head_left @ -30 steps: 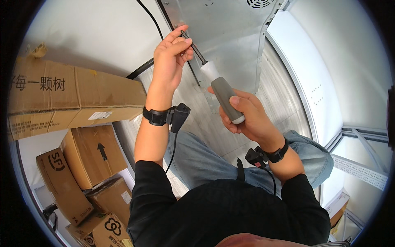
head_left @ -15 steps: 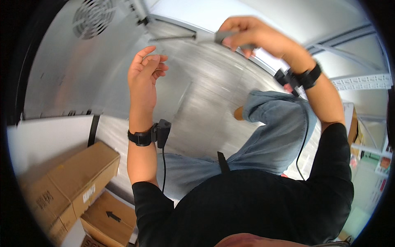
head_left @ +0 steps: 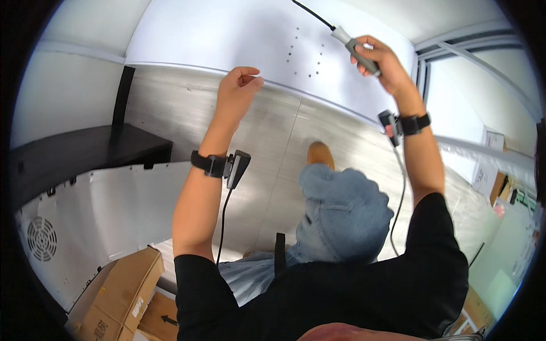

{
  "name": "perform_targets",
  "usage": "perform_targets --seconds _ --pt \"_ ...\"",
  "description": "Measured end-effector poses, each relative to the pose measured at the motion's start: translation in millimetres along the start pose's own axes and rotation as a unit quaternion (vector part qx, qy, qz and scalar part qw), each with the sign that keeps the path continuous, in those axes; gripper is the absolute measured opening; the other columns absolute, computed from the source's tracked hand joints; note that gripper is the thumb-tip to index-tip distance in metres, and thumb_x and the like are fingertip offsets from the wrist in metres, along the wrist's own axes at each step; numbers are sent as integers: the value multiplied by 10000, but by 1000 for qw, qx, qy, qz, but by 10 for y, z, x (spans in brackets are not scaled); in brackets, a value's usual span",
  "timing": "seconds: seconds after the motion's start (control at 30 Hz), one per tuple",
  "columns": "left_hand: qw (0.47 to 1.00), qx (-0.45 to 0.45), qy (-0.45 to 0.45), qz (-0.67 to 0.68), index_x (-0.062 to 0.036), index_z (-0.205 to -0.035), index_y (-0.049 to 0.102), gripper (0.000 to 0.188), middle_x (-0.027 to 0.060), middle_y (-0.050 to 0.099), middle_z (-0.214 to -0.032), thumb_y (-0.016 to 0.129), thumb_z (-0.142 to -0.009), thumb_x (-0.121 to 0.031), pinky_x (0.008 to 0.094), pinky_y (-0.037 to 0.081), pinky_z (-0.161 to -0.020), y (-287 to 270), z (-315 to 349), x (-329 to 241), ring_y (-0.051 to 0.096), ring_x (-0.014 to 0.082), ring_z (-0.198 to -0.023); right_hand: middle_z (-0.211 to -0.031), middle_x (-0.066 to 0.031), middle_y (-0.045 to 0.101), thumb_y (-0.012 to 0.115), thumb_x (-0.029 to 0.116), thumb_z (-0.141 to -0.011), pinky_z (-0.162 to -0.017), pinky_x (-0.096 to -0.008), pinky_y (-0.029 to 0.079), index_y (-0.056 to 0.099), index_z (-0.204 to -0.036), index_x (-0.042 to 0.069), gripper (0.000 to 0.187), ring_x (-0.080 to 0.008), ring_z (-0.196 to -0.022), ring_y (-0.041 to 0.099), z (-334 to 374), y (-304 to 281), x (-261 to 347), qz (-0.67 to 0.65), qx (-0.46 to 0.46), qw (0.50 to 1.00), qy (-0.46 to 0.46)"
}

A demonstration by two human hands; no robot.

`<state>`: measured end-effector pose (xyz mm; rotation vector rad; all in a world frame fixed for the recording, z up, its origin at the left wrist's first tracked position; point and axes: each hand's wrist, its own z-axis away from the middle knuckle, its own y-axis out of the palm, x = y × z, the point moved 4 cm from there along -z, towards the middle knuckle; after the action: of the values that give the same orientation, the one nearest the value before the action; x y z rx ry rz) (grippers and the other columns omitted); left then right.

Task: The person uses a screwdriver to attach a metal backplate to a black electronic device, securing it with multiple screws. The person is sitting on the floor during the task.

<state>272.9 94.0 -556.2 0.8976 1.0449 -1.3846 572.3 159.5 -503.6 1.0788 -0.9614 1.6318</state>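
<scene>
The grey screwdriver (head_left: 342, 35) has a black shaft (head_left: 314, 14).

Right hand (head_left: 382, 61) grips grey-handled screwdriver (head_left: 341, 35), shaft pointing far-left over white board (head_left: 216, 34) with small dark dots (head_left: 310, 75), left hand (head_left: 236, 94) loosely bent near board's near edge, vented metal panel (head_left: 122, 199) and cardboard box (head_left: 124, 295) near left.

The screwdriver (head_left: 342, 35) now points across the white surface (head_left: 227, 34), its shaft well away from the left hand (head_left: 241, 90).
</scene>
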Motion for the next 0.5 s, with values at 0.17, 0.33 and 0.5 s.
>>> perform_targets --seconds 0.17,0.33,0.5 --pt "995 -59 41 -76 -12 -1056 627 303 51 624 -866 702 -807 -167 260 479 -685 591 -1181 305 585 127 -778 -763 -72 622 597 194 -861 -535 -228 404 571 -1041 37 240 -109 -573 531 -429 -184 -746 -162 -22 984 64" --pt "967 -112 46 -225 -32 -1126 631 383 73 646 -961 732 -797 -200 292 498 -751 1022 -1858 364 597 152 -841 -745 -69 603 554 176 -870 -527 -229 393 562 -1035 30 221 -107 -568 520 -594 -331 -1109 -188 -46 975 108" --pt "938 -139 62 -310 -51 -1057 671 330 78 659 -908 743 -770 -195 307 503 -698 1233 -2233 426 614 185 -752 -764 -65 605 599 194 -848 -546 -236 386 576 -1046 43 250 -101 -591 515 -759 -480 -1332 -168 -26 977 130"
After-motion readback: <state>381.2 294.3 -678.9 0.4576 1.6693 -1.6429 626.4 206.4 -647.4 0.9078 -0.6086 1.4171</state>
